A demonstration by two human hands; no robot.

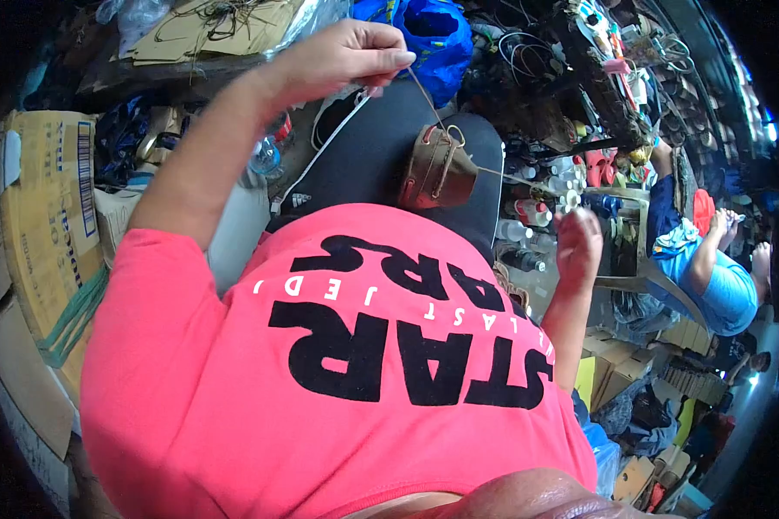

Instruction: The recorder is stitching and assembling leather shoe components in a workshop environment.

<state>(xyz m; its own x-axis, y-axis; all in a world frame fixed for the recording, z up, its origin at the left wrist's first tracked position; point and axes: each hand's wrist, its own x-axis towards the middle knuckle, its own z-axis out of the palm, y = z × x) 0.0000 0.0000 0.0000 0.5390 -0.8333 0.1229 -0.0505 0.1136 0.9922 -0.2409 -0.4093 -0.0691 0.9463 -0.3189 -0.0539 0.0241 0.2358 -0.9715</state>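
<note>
A brown leather shoe piece (441, 173) with stitched seams rests on my dark-trousered lap between my thighs. A thin tan cord (424, 93) comes out of its top edge and runs up to my left hand (359, 59), which is closed in a pinch on it. Another length of the cord stretches from the shoe piece toward my right hand (578, 242), out to the right. That hand is closed and slightly blurred; its grip on the cord shows only in part. Both lengths look taut, and a small loop of cord stands at the shoe piece's opening.
Cardboard boxes (48, 190) stand at the left. A blue plastic bag (437, 43) lies beyond my knees. Several bottles (528, 212) stand right of my lap, near a chair (623, 233). Farther right sits another person in blue (723, 290). Flat tan sheets (208, 35) lie at the far left.
</note>
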